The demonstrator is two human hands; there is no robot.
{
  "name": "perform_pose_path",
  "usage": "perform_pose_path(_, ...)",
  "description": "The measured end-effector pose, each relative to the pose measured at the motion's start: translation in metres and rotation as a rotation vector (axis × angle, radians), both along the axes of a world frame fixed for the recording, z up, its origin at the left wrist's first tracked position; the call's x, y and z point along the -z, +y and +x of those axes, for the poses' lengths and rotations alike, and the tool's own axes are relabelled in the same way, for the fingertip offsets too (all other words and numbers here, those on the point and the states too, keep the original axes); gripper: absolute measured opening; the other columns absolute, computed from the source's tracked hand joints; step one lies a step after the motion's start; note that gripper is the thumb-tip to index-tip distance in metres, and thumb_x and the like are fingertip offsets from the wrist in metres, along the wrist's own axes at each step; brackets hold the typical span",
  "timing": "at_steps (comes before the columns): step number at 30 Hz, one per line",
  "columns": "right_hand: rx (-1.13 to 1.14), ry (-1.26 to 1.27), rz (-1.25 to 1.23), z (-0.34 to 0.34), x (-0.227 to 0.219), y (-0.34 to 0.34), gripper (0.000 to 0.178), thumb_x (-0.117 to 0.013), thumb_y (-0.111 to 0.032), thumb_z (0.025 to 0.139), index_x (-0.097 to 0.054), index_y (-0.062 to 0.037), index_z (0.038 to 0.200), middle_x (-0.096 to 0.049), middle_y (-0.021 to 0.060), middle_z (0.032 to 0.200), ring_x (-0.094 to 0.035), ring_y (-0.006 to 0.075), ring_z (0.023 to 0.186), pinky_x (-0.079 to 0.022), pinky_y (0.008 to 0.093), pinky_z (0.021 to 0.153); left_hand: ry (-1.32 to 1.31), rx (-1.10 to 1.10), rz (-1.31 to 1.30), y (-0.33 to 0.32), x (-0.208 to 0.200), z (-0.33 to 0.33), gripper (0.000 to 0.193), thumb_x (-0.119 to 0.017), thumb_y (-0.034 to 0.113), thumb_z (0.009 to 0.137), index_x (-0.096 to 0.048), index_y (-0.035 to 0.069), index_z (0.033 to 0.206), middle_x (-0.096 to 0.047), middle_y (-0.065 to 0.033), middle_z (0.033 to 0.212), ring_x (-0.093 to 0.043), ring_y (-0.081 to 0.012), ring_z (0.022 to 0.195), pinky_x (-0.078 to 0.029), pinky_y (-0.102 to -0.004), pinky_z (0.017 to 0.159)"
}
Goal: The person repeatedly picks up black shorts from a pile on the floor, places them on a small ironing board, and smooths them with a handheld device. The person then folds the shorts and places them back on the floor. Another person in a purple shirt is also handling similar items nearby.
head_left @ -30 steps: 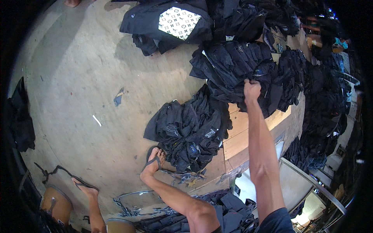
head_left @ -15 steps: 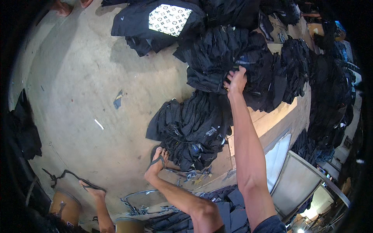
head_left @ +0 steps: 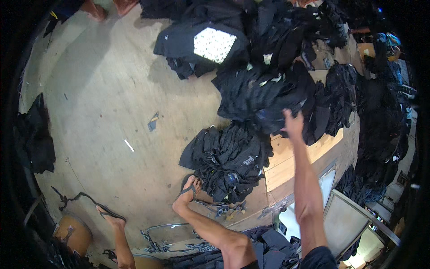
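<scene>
My right hand point(head_left: 293, 124) reaches up from the lower right to the near edge of a heap of black cloth pieces point(head_left: 262, 96). Its fingers look spread apart at the cloth, slightly blurred, and no piece shows gripped in them. Small white scraps or tags lie on top of that heap. Closer to me is a second bunched heap of black cloth point(head_left: 228, 157), with a small pale print on it. Farther off, a black cloth stack point(head_left: 179, 42) bears a white patterned panel point(head_left: 215, 45). My left hand is out of view.
A foot in a flip-flop point(head_left: 190, 188) rests against the nearer heap; another flip-flopped foot point(head_left: 109, 215) is lower left. Black cloth point(head_left: 36, 136) lies at far left. Piles point(head_left: 380, 112) line the right, above a framed panel point(head_left: 342, 219). Another person's feet point(head_left: 125, 5) show at the top.
My right hand has shifted toward me on the heap, its fingers loosening apart. The heap's top now looks smoother, with white scraps showing. The whole view has moved slightly.
</scene>
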State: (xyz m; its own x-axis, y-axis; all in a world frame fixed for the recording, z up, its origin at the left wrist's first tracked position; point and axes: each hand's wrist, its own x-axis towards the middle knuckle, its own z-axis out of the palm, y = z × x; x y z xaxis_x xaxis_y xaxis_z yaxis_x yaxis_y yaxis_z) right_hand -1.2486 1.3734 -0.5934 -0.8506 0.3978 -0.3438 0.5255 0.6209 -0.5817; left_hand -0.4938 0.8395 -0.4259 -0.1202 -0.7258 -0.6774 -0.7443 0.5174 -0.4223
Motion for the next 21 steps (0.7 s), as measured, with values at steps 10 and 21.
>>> perform_pose_path(10, -0.556, 0.443, 0.017, 0.131, -0.215, -0.177, 0.034, -0.073, -0.015, 0.096, -0.068, 0.0081, 0.121, -0.074, 0.0283, 0.113, -0.070, 0.0457, 0.107, -0.053, 0.0481, 0.097, 1.044, -0.160, 0.480, 0.075, -0.120, -0.249, 0.044, -0.076, 0.015, 0.097, -0.065, -0.003, 0.136, -0.068, -0.0239, 0.135, -0.065, -0.0421, 0.127, -0.048, -0.0501, 0.113)
perform_pose_path(21, -0.485, -0.268, -0.427, 0.404, -0.432, -0.226, 0.033, -0.075, -0.007, 0.093, -0.069, 0.0067, 0.123, -0.074, 0.0091, 0.115, -0.066, 0.0190, 0.105, -0.051, 0.0350, 0.099, 0.991, -0.505, 0.602, -0.025, -0.135, -0.264, 0.067, -0.062, 0.060, 0.104, -0.074, -0.005, 0.101, -0.073, -0.0309, 0.092, -0.071, -0.0482, 0.088, -0.055, -0.0513, 0.083)
